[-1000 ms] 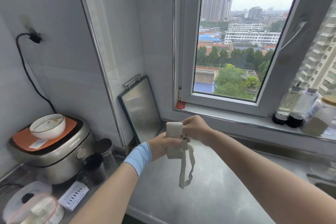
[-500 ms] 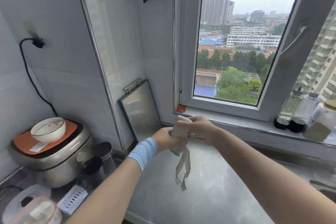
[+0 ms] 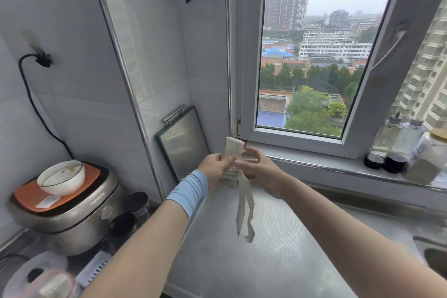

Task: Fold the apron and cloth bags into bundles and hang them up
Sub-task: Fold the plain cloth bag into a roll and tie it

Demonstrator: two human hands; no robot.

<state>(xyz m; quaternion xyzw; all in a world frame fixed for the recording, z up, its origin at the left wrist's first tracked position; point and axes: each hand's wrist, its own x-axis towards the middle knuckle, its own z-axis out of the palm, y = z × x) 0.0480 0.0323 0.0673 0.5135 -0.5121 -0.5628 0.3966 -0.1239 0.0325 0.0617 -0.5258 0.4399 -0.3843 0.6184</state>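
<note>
Head view: we grip the rolled cloth bag (image 3: 232,149) upright in our left hand (image 3: 215,168), right hand (image 3: 262,172) flat-fingered vs its side, straps (image 3: 245,213) dangling below btwn both, nearer the right.

At the left a silver rice cooker (image 3: 79,210) stands on the steel counter (image 3: 278,261). Its top is orange, and on it sits a white bowl (image 3: 60,176) beside a small paper label (image 3: 47,201). A black cable (image 3: 31,99) goes up the tiled wall to a plug (image 3: 43,61). Two dark cups (image 3: 139,203) stand just beside the cooker. A metal tray (image 3: 183,143) with a handle leans upright in the corner. The window (image 3: 249,80) shows trees and high buildings under a grey sky. On the sill (image 3: 314,159) at the right stand several bottles (image 3: 396,145) with dark caps, upside down. A part of the sink (image 3: 433,256) is visible at the right edge.
</note>
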